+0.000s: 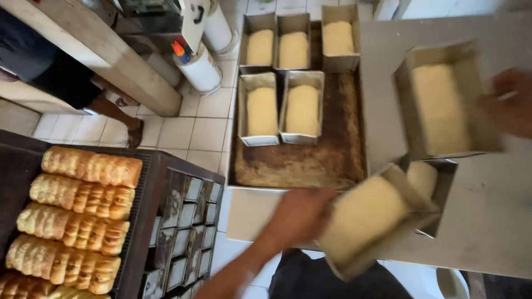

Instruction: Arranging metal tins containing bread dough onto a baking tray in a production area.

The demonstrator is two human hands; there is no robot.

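Hands both busy with loaf tins of pale dough. Left hand (pixel 299 216), at six o'clock, clamped on the end of a tilted tin (pixel 370 221) over the tabletop (pixel 487 216) edge. Right hand (pixel 512 102), blurred at three o'clock, gripping the side of a second tin (pixel 443 105). Third tin (pixel 429 182) resting between them, partly hidden. At twelve o'clock, a browned baking tray (pixel 310 163) carrying five filled tins (pixel 282 83). At eight o'clock, baked golden loaves (pixel 77 213) on a dark rack, beside stacked empty tins (pixel 185 227).
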